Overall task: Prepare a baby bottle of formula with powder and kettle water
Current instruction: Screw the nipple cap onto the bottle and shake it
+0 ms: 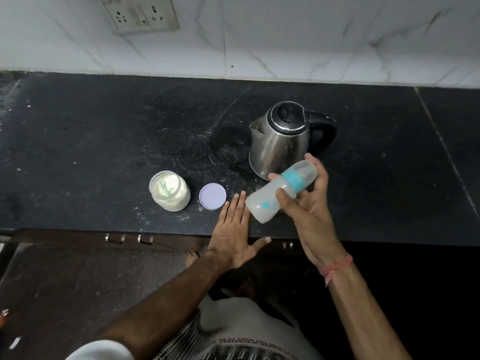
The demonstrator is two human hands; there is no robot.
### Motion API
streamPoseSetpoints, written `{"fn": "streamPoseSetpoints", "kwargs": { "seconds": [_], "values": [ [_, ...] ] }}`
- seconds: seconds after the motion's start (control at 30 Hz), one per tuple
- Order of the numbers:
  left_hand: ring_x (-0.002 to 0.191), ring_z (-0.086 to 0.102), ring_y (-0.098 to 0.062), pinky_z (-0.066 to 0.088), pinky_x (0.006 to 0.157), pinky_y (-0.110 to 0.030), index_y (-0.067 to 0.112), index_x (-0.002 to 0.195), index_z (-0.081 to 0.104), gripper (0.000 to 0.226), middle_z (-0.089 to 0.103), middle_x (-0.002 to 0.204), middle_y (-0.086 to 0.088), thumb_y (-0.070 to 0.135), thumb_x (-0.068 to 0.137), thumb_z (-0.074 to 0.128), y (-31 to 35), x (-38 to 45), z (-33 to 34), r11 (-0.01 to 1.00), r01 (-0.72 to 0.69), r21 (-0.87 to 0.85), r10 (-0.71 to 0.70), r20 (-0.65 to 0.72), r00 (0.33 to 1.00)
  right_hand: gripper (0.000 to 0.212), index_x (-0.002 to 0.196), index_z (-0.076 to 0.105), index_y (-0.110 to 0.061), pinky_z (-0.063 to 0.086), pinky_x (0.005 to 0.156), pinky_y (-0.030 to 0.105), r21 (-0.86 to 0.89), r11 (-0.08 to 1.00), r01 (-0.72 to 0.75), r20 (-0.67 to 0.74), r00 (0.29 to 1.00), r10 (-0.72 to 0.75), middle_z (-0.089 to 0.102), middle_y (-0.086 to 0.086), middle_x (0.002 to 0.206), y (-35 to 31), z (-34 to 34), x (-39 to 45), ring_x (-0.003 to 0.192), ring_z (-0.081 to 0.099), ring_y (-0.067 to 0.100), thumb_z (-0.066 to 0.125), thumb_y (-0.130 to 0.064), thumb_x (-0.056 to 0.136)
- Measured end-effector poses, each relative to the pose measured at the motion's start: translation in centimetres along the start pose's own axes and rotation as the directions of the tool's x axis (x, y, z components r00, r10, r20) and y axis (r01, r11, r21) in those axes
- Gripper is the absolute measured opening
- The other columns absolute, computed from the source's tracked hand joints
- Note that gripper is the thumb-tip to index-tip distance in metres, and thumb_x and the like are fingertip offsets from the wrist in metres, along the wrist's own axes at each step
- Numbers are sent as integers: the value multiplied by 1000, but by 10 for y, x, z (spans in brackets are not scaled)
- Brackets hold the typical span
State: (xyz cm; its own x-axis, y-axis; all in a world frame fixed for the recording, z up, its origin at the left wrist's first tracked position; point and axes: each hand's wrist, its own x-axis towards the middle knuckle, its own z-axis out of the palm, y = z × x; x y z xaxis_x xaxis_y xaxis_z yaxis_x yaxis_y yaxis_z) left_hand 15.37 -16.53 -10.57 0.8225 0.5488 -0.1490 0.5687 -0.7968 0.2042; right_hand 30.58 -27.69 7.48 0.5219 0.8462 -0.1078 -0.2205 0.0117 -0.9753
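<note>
Capped baby bottle [281,194], milky inside, is gripped tilted in the right hand [309,201] above the counter edge beside the kettle [281,139], left hand [233,229] flat with fingers straight; mixing judged underway, shaking needed next

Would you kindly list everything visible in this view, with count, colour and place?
Stainless steel electric kettle: one, silver with black lid and handle, standing back right on the counter.
Clear plastic baby bottle: one, milky with teal collar, tilted in the right hand.
Open glass jar of powder: one, pale cream, counter left of the lid.
Round lilac lid: one, lying flat beside the jar.
Black stone counter: one.
Wall socket: one, white, tiled wall.
Left hand: flat on the counter edge.
Right hand: gripping the bottle.
</note>
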Motion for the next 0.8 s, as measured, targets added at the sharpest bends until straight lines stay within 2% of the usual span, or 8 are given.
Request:
{"fn": "streamPoseSetpoints", "kwargs": {
  "seconds": [0.07,0.17,0.27,0.37,0.5,0.63,0.73,0.8],
  "values": [
    [176,-18,-29,1,142,-52,12,182,-8,123,-16,190,-13,97,98,20,2,-1,-2,1000,-4,2,4,1,1000,89,169,32,-33,59,111,44,5,1000,-6,39,999,6,69,10,148,-1,-1,0,141,66,29,71,4,99],
    [176,-19,-28,-2,143,-51,7,180,-11,124,-20,189,-13,96,100,21,2,0,-4,1000,6,9,-6,15,1000,81,169,32,-36,60,109,48,92,996,-8,-102,995,18,69,17,148,0,-6,-2,142,65,30,68,-6,103],
    [177,-13,-31,0,143,-52,5,180,-8,124,-16,189,-16,94,101,26,3,-3,-3,1000,-11,22,11,-4,1000,87,168,34,-31,60,109,51,34,999,-31,-22,999,32,67,18,149,4,-2,-7,139,67,34,73,-2,96],
    [176,-17,-29,0,142,-52,6,181,-7,124,-15,190,-14,96,101,23,1,-1,-2,1000,3,14,-3,8,1000,87,168,34,-32,57,111,57,80,996,-25,-123,992,35,66,16,150,9,-3,-7,142,65,33,75,-5,96],
    [177,-14,-30,3,142,-53,5,181,-4,124,-12,190,-15,95,101,24,2,-2,-2,1000,-10,4,10,-6,1000,88,167,35,-28,60,109,51,53,998,-24,-86,996,29,70,11,147,10,-5,-8,141,65,33,75,0,94],
    [176,-15,-30,-2,143,-52,4,180,-6,122,-14,189,-17,93,102,27,3,-2,-3,999,-10,39,10,-6,1000,87,166,37,-31,55,114,61,54,998,-45,-46,998,48,67,12,149,12,-5,-8,141,65,34,76,-2,93],
    [176,-15,-30,0,143,-53,8,182,-4,121,-13,190,-16,95,101,22,1,0,1,1000,-4,24,4,1,1000,84,166,37,-33,55,114,61,104,992,-75,-97,992,85,67,18,149,14,-2,-9,139,67,33,75,-6,96],
    [177,-10,-31,7,142,-55,8,182,-1,120,-9,190,-17,93,102,25,1,-1,3,999,-6,53,7,-18,1000,86,165,38,-30,57,112,58,57,994,-88,-18,996,89,67,19,148,14,2,-9,138,68,34,76,-2,94]
  ]
}}
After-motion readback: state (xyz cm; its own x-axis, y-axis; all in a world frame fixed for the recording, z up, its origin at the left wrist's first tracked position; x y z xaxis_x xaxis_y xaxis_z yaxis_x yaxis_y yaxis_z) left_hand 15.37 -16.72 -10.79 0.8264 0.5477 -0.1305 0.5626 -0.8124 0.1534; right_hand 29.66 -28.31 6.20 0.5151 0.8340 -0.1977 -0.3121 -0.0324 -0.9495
